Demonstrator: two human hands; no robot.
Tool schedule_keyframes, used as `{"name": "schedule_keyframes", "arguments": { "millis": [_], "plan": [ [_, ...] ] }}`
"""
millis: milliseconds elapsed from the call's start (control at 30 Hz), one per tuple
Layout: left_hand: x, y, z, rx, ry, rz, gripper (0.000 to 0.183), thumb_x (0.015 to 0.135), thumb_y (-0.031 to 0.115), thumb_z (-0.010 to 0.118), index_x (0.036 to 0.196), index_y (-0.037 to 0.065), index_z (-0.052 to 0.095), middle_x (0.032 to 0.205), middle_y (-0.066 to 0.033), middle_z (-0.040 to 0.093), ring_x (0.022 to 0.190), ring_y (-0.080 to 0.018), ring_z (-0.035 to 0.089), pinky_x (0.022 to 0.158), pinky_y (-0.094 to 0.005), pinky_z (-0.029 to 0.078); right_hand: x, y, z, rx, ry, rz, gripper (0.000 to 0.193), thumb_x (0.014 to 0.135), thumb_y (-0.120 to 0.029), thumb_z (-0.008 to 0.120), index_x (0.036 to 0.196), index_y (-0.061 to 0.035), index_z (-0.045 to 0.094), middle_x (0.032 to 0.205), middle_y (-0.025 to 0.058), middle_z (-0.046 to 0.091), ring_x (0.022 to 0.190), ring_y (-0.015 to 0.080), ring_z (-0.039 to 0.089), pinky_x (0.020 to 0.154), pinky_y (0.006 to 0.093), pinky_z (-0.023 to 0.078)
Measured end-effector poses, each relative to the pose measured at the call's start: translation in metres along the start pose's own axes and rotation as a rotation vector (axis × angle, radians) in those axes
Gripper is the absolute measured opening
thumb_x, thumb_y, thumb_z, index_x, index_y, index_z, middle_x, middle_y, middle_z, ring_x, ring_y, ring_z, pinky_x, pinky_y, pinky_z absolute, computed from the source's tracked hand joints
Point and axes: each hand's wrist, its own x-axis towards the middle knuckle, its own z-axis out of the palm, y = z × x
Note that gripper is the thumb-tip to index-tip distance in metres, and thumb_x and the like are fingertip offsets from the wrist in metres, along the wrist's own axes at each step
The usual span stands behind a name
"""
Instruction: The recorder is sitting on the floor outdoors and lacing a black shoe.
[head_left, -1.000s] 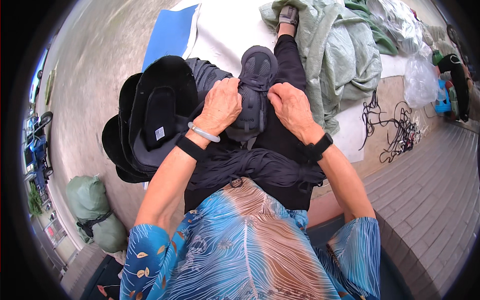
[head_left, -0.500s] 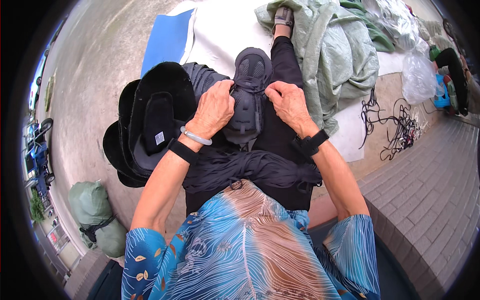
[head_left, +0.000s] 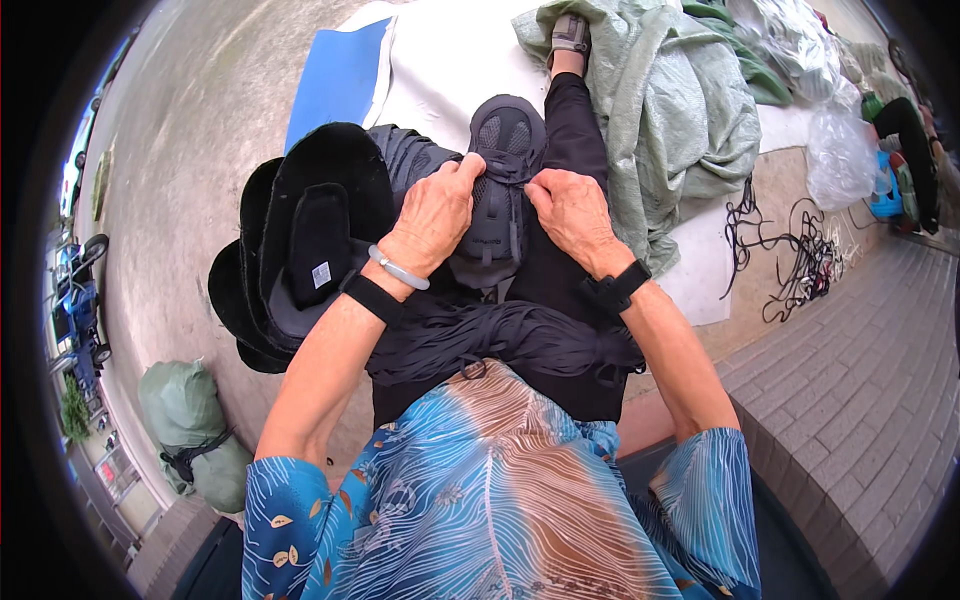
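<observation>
The single view comes from the left one of two wide fisheye cameras worn side by side on the person's head. It looks steeply down, upright and unmirrored, with the patterned shirt (head_left: 490, 490) filling the lower middle. The left hand (head_left: 435, 218) and right hand (head_left: 572, 212) lie near the lens, above the picture's centre, on either side of a dark shoe (head_left: 495, 205). The field spreads far sideways, from a green sack (head_left: 205, 430) at left to grey paving (head_left: 850, 350) at right, straight edges bowing toward the round black border.
</observation>
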Motion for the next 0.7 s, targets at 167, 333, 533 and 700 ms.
{"name": "schedule_keyframes", "arguments": {
  "millis": [167,333,533,700],
  "plan": [
    [0.001,-0.002,0.0,0.001,-0.019,0.006,0.025,0.083,-0.003,0.049,0.107,0.005,0.052,0.084,-0.0194,0.06,0.081,-0.0399,0.06,0.07,-0.0452,0.05,0.006,0.002,-0.001,0.055,-0.014,0.009,0.017,0.084,-0.018,0.058,0.08,-0.0024,0.063,0.078,0.0173,0.064,0.077,0.0373,0.063,0.07,0.0453,0.049],
    [0.002,-0.002,0.002,0.018,-0.022,0.024,0.022,0.082,-0.003,0.048,0.102,0.004,0.053,0.084,-0.0196,0.06,0.08,-0.0397,0.06,0.07,-0.0461,0.049,0.013,0.005,0.0,0.041,-0.074,-0.03,0.019,0.084,-0.018,0.059,0.082,0.0,0.065,0.075,0.0193,0.064,0.074,0.0376,0.062,0.069,0.0426,0.049],
    [0.01,-0.005,0.002,0.087,-0.025,0.095,0.015,0.081,-0.001,0.05,0.095,0.004,0.05,0.076,-0.0198,0.057,0.075,-0.0395,0.061,0.066,-0.0469,0.05,0.022,0.004,-0.001,0.034,-0.147,-0.085,0.017,0.082,-0.018,0.059,0.08,-0.0014,0.063,0.078,0.0188,0.064,0.079,0.0373,0.063,0.072,0.0453,0.05],
    [0.008,-0.006,0.0,-0.029,-0.031,0.009,0.019,0.082,-0.001,0.05,0.1,0.003,0.052,0.083,-0.0225,0.061,0.082,-0.0408,0.06,0.071,-0.0475,0.048,0.016,0.0,-0.003,0.005,-0.031,-0.038,0.015,0.082,-0.017,0.063,0.087,-0.0026,0.06,0.085,0.0196,0.06,0.079,0.0401,0.061,0.069,0.048,0.049]
  ]
}}
